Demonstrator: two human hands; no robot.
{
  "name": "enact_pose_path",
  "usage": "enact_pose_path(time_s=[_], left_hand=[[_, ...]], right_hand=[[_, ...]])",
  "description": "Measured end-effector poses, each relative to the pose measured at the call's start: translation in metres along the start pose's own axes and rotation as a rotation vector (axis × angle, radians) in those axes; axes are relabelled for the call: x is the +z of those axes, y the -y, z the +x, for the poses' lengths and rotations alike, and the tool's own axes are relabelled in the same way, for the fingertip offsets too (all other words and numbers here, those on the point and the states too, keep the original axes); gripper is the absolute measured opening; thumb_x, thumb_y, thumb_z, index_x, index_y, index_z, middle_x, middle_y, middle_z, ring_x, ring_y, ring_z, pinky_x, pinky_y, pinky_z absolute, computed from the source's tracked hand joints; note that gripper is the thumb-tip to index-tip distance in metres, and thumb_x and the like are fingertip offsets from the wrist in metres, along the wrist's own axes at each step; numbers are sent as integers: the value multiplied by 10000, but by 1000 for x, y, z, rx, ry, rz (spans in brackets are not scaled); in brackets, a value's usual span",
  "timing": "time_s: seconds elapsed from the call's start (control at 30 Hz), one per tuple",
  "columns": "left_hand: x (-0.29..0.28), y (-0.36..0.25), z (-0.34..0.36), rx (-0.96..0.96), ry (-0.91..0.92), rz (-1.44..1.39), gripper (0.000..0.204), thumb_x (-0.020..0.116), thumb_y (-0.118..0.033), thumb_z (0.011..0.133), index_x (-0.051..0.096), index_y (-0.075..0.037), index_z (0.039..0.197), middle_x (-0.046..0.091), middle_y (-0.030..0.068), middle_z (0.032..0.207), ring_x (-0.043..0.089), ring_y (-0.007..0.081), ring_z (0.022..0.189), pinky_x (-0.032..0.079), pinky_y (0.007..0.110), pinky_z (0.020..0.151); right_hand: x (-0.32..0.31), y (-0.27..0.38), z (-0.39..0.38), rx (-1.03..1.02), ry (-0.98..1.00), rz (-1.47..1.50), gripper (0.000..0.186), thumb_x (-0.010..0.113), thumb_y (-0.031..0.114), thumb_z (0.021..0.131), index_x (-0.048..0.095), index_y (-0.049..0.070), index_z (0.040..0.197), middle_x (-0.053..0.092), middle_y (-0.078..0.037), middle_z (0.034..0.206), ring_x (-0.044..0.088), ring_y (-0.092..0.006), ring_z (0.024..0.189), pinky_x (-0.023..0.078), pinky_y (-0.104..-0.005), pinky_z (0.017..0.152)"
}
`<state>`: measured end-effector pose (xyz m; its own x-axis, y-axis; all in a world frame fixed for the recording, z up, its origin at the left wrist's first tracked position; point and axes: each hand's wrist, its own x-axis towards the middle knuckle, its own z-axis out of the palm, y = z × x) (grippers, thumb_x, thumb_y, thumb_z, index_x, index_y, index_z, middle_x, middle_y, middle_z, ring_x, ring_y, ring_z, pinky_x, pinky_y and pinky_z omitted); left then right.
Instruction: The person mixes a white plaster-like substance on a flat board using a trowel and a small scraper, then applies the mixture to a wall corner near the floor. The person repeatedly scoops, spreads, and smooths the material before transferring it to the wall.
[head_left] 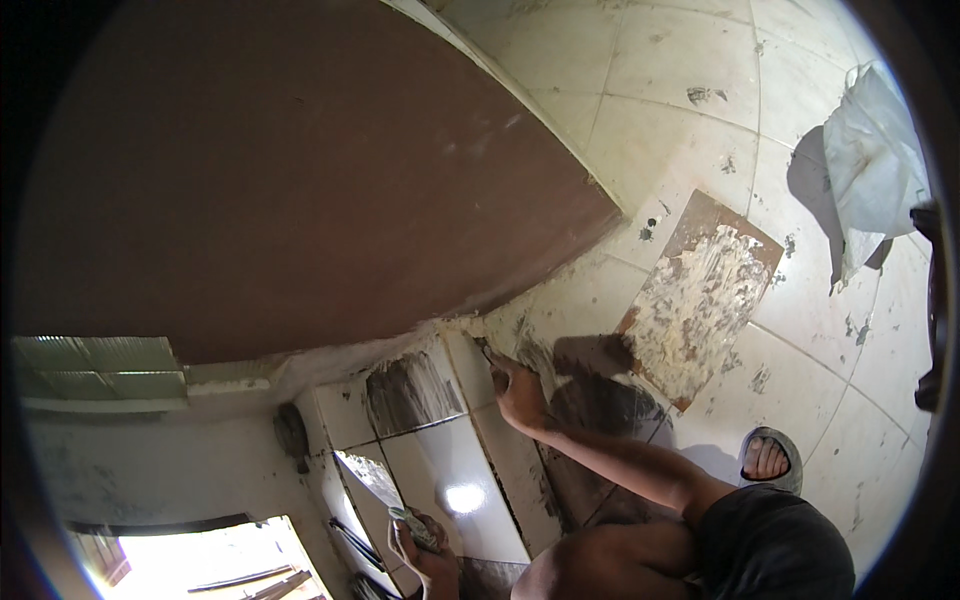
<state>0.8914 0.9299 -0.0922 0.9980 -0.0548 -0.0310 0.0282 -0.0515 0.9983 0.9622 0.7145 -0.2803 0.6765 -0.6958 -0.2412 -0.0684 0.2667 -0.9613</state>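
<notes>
My left hand (424, 545), low in the view, is wrapped round the pale green handle of a putty knife (368, 477). Its broad, smeared metal blade points up and left, in front of white tiles (440, 475) with dark joints. My right hand (522, 398) is closed, with the fingers bent, at the upper end of the tiled ledge. A small dark tip (487, 350) sticks out beyond its fingers against the tile edge; I cannot make out its kind. Dark grey smears (415, 390) cover the tile between the hands.
A brown board (690, 215) spread with cream paste lies on the spotted tile floor, right of my right hand. A white sack (872, 160) is at the far right. The brown wall (300, 180) fills the upper left. My sandalled foot (768, 458) rests below the board.
</notes>
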Motion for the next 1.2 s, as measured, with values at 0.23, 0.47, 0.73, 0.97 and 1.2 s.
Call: enact_pose_path(time_s=[0.23, 0.47, 0.73, 0.97, 1.2], left_hand=[[1, 0, 2, -19, -17, -21, 281, 533, -304, 1039, 570, -26, 1033, 620, 73, 861, 544, 129, 529, 396, 255, 388], [5, -1, 0, -10, -40, 6, 307, 530, -338, 1035, 582, -38, 1006, 602, 61, 770, 509, 122, 500, 358, 253, 382], [9, -5, -1, -11, -81, 17, 305, 541, -348, 1028, 586, -47, 1027, 602, 53, 751, 512, 118, 501, 358, 248, 389], [13, -7, 0, -15, -16, 27, 307, 544, -357, 1027, 588, -54, 1046, 616, 50, 768, 545, 113, 533, 375, 237, 397], [5, -7, -1, -54, -5, 5, 317, 541, -357, 1030, 587, -43, 1036, 613, 53, 760, 547, 117, 530, 374, 241, 389]], right_hand=[[-4, 2, 19, 2, 97, -82, 302, 553, 84, 947, 695, 28, 1208, 692, -296, 985, 685, -457, 917, 555, -498, 803], [-4, 0, 11, 76, 126, -68, 333, 549, 78, 935, 673, 28, 1240, 683, -300, 1069, 672, -462, 956, 541, -512, 851], [0, -9, 15, 129, 131, -66, 375, 554, 28, 894, 675, 29, 1249, 672, -317, 1076, 663, -458, 1016, 539, -515, 877], [1, -1, 15, -78, 21, -100, 358, 548, 51, 900, 675, 12, 1233, 678, -321, 991, 669, -478, 948, 544, -530, 830], [6, 3, 10, -69, 84, -91, 344, 544, 67, 926, 677, 10, 1237, 674, -318, 982, 666, -466, 939, 533, -525, 821]])
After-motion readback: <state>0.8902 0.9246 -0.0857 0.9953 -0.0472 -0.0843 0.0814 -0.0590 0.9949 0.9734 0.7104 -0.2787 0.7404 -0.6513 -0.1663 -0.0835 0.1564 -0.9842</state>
